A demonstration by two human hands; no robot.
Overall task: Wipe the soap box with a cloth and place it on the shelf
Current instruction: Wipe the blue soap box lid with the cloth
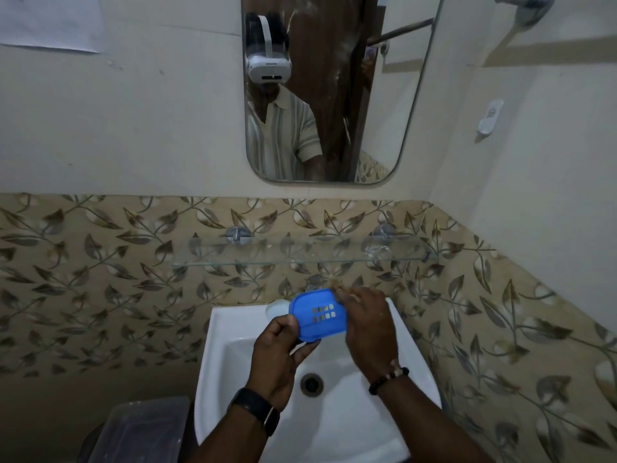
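1. Your left hand (pixel 277 355) grips the blue box (pixel 317 317) by its lower left edge, thumb on top and fingers curled underneath.
2. The box is held in the air over the back of the white sink (pixel 233 379), tilted so its slotted face points up towards you. It is below the shelf (pixel 233 259) and well apart from it.
3. Your right hand (pixel 370 329) is at the box's right edge with its fingers bent. A tan cloth (pixel 337 289) sticks out at the fingertips against the box's upper right corner. It is blurred, so the exact grip is hard to read, but the fingers look curled round it.
4. The two hands are close together, one on each side of the box.
5. The shelf is clear glass, fixed to the leaf-patterned tiles by two metal mounts.
6. A tap (pixel 315 282) shows just behind the box, partly hidden by it.
7. A small white object (pixel 277 309) lies on the sink's back rim, just left of the box.
8. The drain (pixel 312 384) shows between your wrists.
9. You wear a black watch (pixel 257 409) on the left wrist and a bead bracelet (pixel 389 379) on the right.
10. A mirror (pixel 384 95) hangs above the shelf.
11. A clear plastic tub (pixel 143 429) is at lower left, beside the sink.
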